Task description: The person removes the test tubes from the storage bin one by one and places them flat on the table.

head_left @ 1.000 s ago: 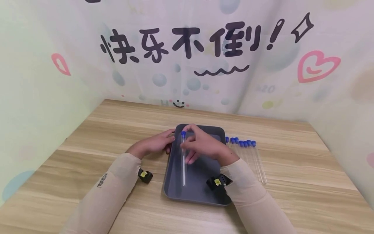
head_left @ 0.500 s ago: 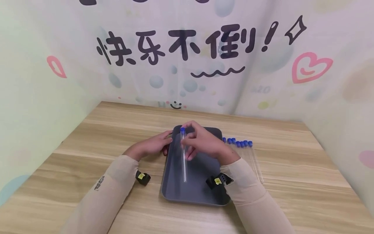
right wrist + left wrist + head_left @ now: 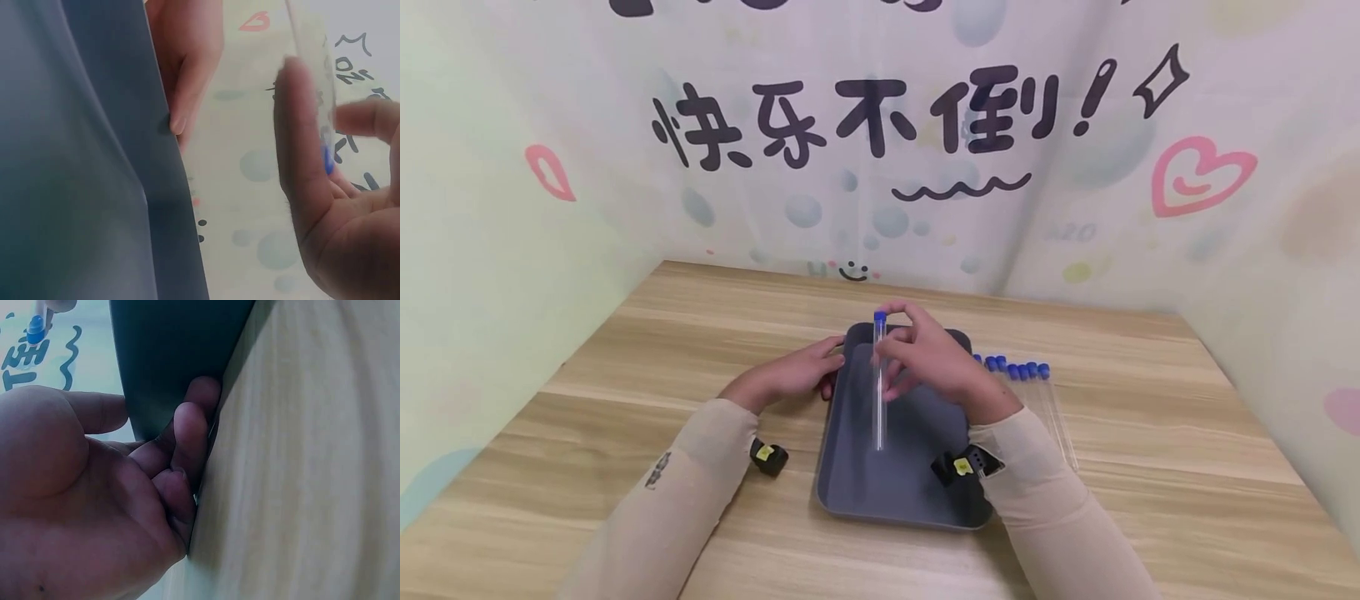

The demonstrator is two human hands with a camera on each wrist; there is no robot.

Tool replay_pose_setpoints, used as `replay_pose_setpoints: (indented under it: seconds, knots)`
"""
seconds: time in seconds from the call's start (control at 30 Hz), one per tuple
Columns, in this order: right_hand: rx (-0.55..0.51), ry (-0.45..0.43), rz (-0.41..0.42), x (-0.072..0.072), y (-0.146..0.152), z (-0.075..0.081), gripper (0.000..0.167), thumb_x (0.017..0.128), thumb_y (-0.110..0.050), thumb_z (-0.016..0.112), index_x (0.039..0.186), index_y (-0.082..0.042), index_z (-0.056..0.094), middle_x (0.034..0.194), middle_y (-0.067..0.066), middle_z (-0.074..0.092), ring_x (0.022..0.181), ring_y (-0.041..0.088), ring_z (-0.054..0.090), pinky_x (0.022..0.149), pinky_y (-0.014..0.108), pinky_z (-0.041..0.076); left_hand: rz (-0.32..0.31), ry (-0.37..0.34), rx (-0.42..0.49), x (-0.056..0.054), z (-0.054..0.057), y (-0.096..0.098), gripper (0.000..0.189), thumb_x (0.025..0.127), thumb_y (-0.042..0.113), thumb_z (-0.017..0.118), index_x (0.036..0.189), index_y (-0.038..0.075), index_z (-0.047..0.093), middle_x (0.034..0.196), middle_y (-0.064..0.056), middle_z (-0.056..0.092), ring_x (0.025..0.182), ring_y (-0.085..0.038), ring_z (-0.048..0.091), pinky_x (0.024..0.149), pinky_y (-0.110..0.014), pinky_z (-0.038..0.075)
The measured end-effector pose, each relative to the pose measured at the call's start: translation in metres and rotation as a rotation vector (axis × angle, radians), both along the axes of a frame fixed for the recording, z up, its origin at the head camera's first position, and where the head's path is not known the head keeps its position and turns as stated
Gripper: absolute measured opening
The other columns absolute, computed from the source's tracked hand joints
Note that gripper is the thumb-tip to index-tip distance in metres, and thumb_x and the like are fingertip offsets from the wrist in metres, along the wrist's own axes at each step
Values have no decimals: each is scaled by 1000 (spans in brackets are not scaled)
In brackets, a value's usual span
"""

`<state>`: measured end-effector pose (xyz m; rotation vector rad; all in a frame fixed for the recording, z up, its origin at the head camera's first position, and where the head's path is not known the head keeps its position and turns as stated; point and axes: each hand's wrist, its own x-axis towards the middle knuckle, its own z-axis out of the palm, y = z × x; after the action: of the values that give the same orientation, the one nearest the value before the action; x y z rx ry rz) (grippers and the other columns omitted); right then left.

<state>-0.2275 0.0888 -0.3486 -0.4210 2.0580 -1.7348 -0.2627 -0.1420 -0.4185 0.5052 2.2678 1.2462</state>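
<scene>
My right hand [image 3: 936,358] holds a clear test tube [image 3: 880,421] with a blue cap [image 3: 880,317] upright above a dark grey tray [image 3: 910,475]. Its thumb and fingers pinch the upper part of the tube, and the index finger reaches up to the cap. At the tray's left side my left hand [image 3: 793,372] rests against the outer wall. In the left wrist view, that hand's fingers [image 3: 190,434] bend loosely against the tray wall [image 3: 169,356], and its thumb reaches the rim. The tube's lower end hangs free of the tray floor, as far as I can tell.
Several more blue-capped test tubes [image 3: 1060,425] lie side by side on the wooden table [image 3: 1165,467], right of the tray. My right forearm partly hides them. A printed cloth [image 3: 880,225] hangs behind the table's back edge.
My right hand has raised the test tube a little and shifted it slightly right over the tray. The left hand stays at the tray's side.
</scene>
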Motion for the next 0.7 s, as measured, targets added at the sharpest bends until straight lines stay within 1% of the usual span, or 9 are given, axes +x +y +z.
replay_pose_setpoints:
  seconds: [0.07, 0.13, 0.27, 0.37, 0.43, 0.7]
  knots:
    - [-25, 7, -29, 0, 0, 2, 49, 99, -9, 54, 143, -17, 32, 105, 28, 62, 61, 20, 67, 61, 46, 60, 3, 2, 4, 0, -1, 0, 49, 110, 23, 28, 159, 18, 23, 83, -8, 57, 76, -20, 58, 81, -31, 46]
    - [-44, 15, -61, 1, 1, 4, 49, 99, -8, 53, 143, -17, 33, 105, 28, 62, 63, 21, 67, 60, 46, 60, 6, 3, 4, 0, -1, 1, 49, 110, 22, 28, 159, 17, 22, 83, -8, 57, 75, -20, 58, 80, -31, 46]
    - [-51, 33, -113, 2, 5, 7, 47, 99, -8, 54, 141, -17, 35, 96, 20, 63, 65, 22, 68, 60, 47, 60, -1, 12, -1, 1, -1, 3, 50, 110, 21, 28, 159, 16, 21, 83, -7, 57, 75, -20, 58, 83, -31, 45]
    - [-66, 40, -132, 2, 10, 10, 45, 99, -7, 53, 139, -16, 34, 91, 14, 62, 68, 24, 70, 61, 47, 60, -2, 19, -6, 2, 0, 4, 50, 110, 21, 29, 159, 16, 21, 82, -8, 57, 75, -20, 58, 86, -32, 44]
    - [-73, 39, -143, 2, 15, 11, 45, 99, -7, 52, 139, -16, 33, 90, 13, 62, 70, 27, 71, 61, 47, 60, -7, 22, -3, 2, 0, 4, 50, 110, 20, 29, 159, 15, 21, 83, -8, 57, 75, -21, 58, 87, -33, 44]
    - [-46, 35, -183, 5, 45, 13, 46, 99, -8, 51, 139, -18, 32, 93, 13, 59, 72, 31, 73, 61, 46, 60, -23, 22, 1, 2, 0, 2, 50, 110, 20, 29, 159, 13, 20, 86, -9, 56, 77, -22, 58, 88, -33, 43]
